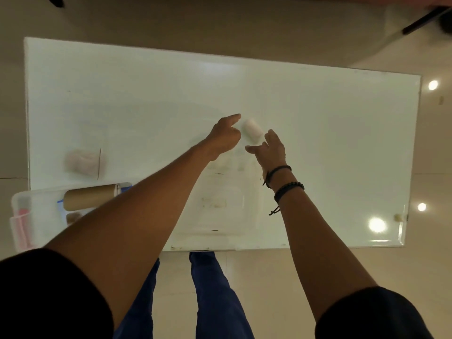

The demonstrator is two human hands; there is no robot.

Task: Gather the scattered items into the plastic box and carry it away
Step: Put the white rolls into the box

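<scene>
A small white roll lies near the middle of the white glass table. My left hand is just left of it, index finger stretched out, the other fingers curled, holding nothing. My right hand hovers just below and right of the roll, fingers spread and apart from it. The clear plastic box stands at the table's near left corner, partly behind my left arm; it holds a brown cardboard tube and something pink. A pale pinkish item in a clear bag lies on the table above the box.
A flat clear sheet or bag lies near the front edge between my arms. My legs in blue trousers stand at the table's front edge. Dark chair legs show on the floor at the far right.
</scene>
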